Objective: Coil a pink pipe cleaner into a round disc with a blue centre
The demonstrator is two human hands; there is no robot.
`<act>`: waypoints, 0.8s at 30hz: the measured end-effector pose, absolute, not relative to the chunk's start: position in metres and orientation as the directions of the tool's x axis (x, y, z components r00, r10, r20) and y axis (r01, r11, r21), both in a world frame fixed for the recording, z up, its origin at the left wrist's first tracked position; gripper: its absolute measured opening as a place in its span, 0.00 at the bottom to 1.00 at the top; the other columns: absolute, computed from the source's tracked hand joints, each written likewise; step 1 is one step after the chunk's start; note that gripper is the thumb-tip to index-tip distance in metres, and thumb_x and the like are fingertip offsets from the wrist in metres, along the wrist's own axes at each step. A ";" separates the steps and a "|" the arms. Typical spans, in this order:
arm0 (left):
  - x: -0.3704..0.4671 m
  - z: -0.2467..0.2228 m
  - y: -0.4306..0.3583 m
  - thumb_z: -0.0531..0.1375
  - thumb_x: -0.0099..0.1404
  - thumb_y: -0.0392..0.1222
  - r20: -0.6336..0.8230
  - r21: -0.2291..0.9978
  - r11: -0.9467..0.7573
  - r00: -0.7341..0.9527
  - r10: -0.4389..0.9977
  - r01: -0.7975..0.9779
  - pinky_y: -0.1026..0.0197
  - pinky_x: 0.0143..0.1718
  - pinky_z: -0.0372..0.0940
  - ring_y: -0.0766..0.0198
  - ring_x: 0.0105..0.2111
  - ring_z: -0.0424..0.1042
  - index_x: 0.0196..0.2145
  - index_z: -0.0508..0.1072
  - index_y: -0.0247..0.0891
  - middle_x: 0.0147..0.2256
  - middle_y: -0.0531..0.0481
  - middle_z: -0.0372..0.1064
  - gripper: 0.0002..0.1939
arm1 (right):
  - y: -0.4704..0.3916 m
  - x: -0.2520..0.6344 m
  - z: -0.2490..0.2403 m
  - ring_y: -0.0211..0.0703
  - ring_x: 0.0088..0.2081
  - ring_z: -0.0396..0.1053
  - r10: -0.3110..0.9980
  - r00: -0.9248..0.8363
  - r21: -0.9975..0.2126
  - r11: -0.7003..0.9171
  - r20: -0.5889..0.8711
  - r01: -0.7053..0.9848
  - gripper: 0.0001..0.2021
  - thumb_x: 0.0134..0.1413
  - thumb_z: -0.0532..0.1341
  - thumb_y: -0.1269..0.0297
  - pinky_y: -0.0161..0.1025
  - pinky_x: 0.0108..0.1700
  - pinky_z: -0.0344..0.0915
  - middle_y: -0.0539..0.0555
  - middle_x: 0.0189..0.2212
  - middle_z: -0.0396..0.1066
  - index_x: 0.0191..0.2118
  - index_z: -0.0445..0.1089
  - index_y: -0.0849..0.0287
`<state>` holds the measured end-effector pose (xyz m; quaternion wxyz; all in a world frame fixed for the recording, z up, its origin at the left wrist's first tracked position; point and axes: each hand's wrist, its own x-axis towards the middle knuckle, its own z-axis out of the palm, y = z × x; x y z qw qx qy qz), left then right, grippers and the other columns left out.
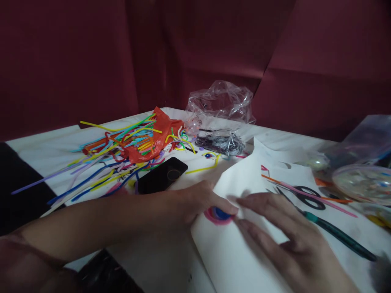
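Fingers (225, 203) of the left hand (199, 198) grip the edge of white paper (226, 252), its thumb over a blue and pink disc (218, 216) on the near face; the right hand (308, 248) has its fingers parted, tips just beside the disc. Scissors (321, 206) and a green-handled tool (342, 237) lie to the right. Beyond the left arm, a phone (161, 175), pipe cleaners (134, 142) and a clear bag (220, 99) rest on the worktop (275, 135).

Pink-rimmed blue disc (220, 215) (on paper (227, 254))

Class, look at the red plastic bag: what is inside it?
Colourful pipe cleaners stick out of the red plastic bag. Anything deeper inside is covered and cannot be seen.
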<state>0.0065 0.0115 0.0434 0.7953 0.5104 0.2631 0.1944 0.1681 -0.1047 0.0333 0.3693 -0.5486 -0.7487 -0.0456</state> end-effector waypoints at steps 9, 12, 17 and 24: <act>-0.005 0.027 0.025 0.64 0.44 0.38 -0.465 0.880 0.228 0.658 0.593 0.417 0.62 0.25 0.63 0.60 0.26 0.71 0.31 0.75 0.34 0.25 0.48 0.72 0.13 | -0.076 0.139 -0.009 0.41 0.39 0.64 0.855 -0.085 -0.604 0.428 0.511 0.672 0.07 0.65 0.52 0.66 0.35 0.37 0.64 0.52 0.36 0.63 0.37 0.66 0.57; -0.008 0.029 0.031 0.65 0.43 0.39 -0.500 0.840 0.153 0.631 0.594 0.521 0.62 0.24 0.63 0.60 0.25 0.70 0.31 0.75 0.34 0.25 0.50 0.71 0.14 | -0.071 0.139 -0.017 0.40 0.36 0.64 0.856 -0.104 -0.596 0.435 0.507 0.675 0.08 0.64 0.53 0.65 0.34 0.34 0.63 0.51 0.34 0.63 0.34 0.66 0.56; -0.018 0.040 0.040 0.66 0.45 0.41 -0.484 0.753 -0.075 0.627 0.610 0.654 0.60 0.27 0.64 0.59 0.26 0.71 0.30 0.74 0.32 0.25 0.51 0.70 0.13 | -0.071 0.138 -0.029 0.41 0.32 0.61 0.856 -0.176 -0.493 0.435 0.487 0.753 0.11 0.62 0.52 0.67 0.37 0.31 0.61 0.50 0.31 0.63 0.33 0.71 0.53; -0.044 0.044 0.025 0.60 0.59 0.36 0.017 0.514 -0.691 0.799 0.601 0.509 0.54 0.52 0.55 0.54 0.49 0.62 0.48 0.69 0.34 0.47 0.42 0.64 0.17 | -0.073 0.139 -0.026 0.42 0.32 0.60 0.851 -0.220 -0.397 0.431 0.476 0.810 0.12 0.63 0.51 0.65 0.39 0.30 0.62 0.51 0.32 0.63 0.36 0.72 0.54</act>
